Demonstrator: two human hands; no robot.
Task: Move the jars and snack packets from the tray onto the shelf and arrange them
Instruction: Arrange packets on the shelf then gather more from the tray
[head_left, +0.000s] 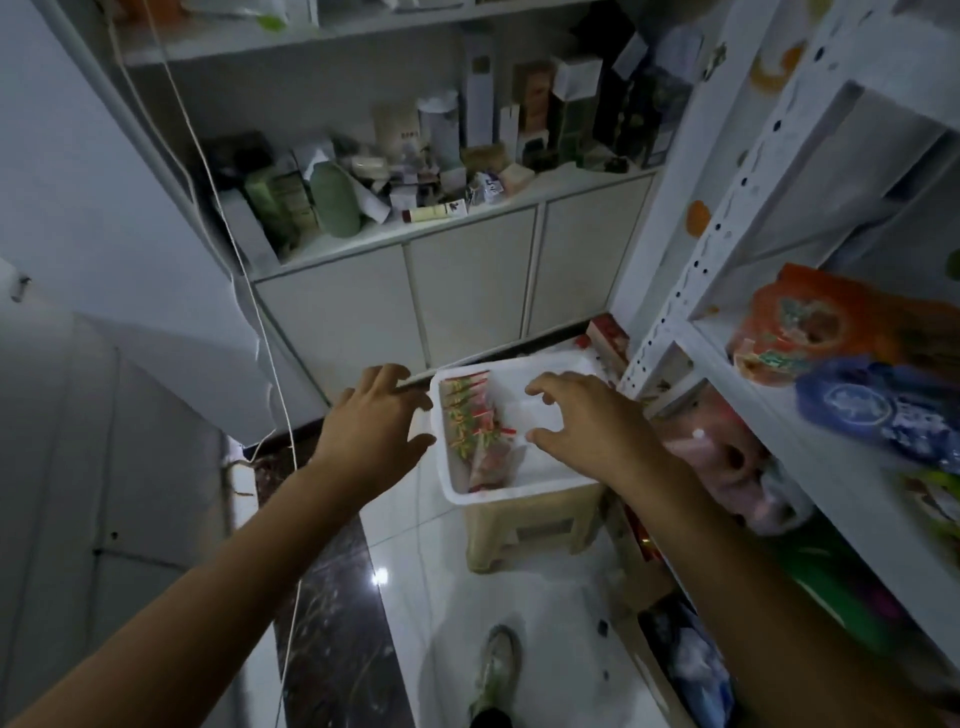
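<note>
A white plastic tray (524, 493) rests on a beige stool (535, 530) on the floor. Several red-and-green snack packets (470, 421) lie along its left side; the right side looks bare. My left hand (376, 421) hovers at the tray's left rim, fingers spread, holding nothing. Over the right half of the tray is my right hand (582, 421), fingers curled apart and empty. The white shelf rack (769, 415) stands to the right, with orange (810, 327) and blue (878, 405) packets on it. No jars are visible in the tray.
A white cabinet (467, 291) with a cluttered counter of boxes and bottles faces me. A white cord (270, 364) hangs at the left. Pink packets (727, 457) and bags fill the rack's lower level. My shoe (496, 670) is on the glossy floor below.
</note>
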